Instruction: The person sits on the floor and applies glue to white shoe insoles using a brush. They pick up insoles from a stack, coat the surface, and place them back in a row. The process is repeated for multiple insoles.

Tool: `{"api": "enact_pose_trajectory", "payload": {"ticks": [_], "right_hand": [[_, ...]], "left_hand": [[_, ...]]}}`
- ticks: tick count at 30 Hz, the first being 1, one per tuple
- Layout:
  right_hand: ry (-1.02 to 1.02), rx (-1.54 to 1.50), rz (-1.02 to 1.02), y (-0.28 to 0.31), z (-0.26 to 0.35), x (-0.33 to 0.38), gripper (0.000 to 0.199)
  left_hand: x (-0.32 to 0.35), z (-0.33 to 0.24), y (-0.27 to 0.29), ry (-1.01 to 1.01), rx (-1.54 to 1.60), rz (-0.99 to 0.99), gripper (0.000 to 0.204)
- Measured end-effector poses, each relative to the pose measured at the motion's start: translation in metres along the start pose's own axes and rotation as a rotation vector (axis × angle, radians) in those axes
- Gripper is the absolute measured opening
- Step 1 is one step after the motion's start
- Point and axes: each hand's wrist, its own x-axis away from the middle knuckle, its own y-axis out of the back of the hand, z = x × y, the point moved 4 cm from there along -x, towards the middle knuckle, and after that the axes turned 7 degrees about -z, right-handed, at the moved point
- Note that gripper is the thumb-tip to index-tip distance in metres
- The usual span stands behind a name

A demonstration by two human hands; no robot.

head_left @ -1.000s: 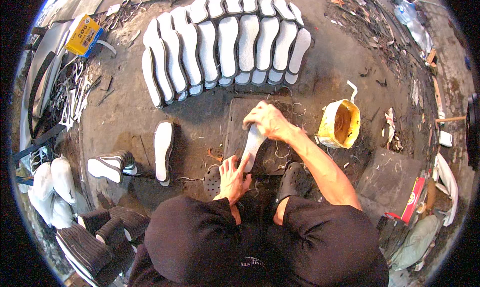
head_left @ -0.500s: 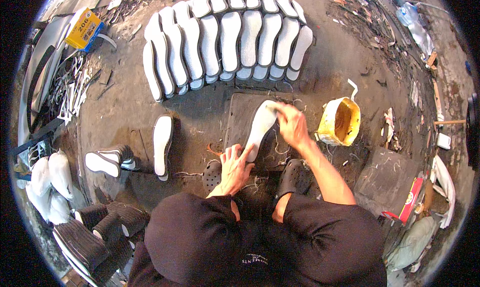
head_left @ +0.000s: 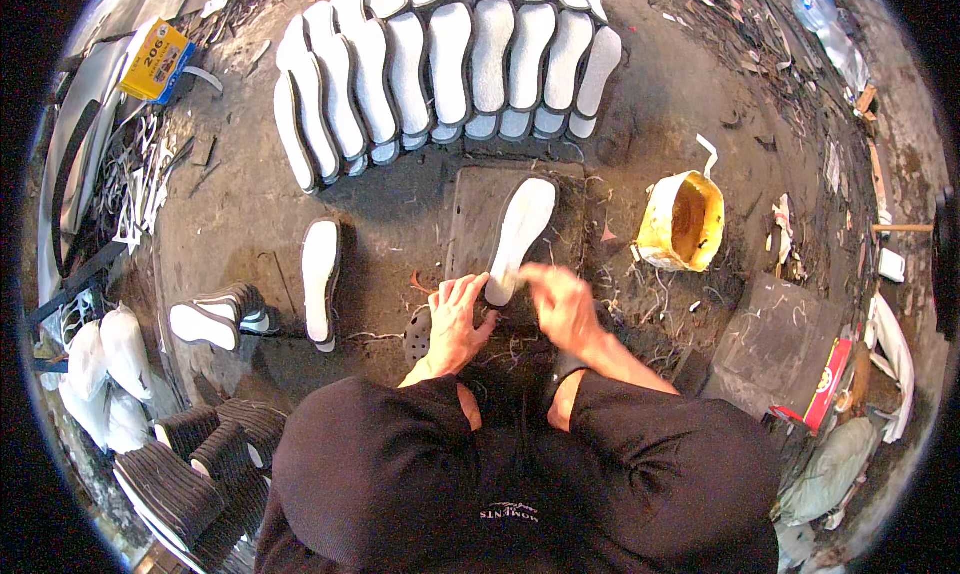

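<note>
A white-faced shoe sole with a dark edge (head_left: 524,222) lies on a dark square board (head_left: 468,209) in front of me, its narrow end toward me. My left hand (head_left: 458,319) steadies that near end, fingers along its left edge and thumb by the tip. Over the right side of the same end is my right hand (head_left: 565,312), curled and blurred at the fingertips. Whatever it may pinch cannot be made out. A second white sole (head_left: 320,279) lies to the left, and rows of overlapping white soles (head_left: 450,64) spread beyond the board.
To the right stands a cut yellow tub (head_left: 655,229) with brown residue inside and a white strip at its rim. Stacked soles (head_left: 205,324) lie left, near white bags (head_left: 125,349) and dark ribbed soles (head_left: 165,489). A yellow-blue box (head_left: 157,62) sits far left among scraps.
My right hand has moved from the sole's far end down to its near end. My left hand has shifted slightly left and stays at the near end. The view has tilted slightly.
</note>
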Motion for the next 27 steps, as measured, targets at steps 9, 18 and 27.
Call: {"api": "enact_pose_trajectory", "payload": {"ticks": [9,18,27], "right_hand": [[0.138,0.327,0.16,-0.023,-0.065,-0.153,0.034],[0.099,0.384,0.123,0.003,-0.055,-0.146,0.031],[0.287,0.186,0.274,-0.049,0.023,-0.009,0.035]], "left_hand": [[-0.001,-0.012,-0.013,0.057,-0.005,-0.077,0.073],[0.005,-0.005,-0.008,0.105,0.025,-0.029,0.075],[0.001,0.026,0.033,0.444,0.391,-0.346,0.024]]}}
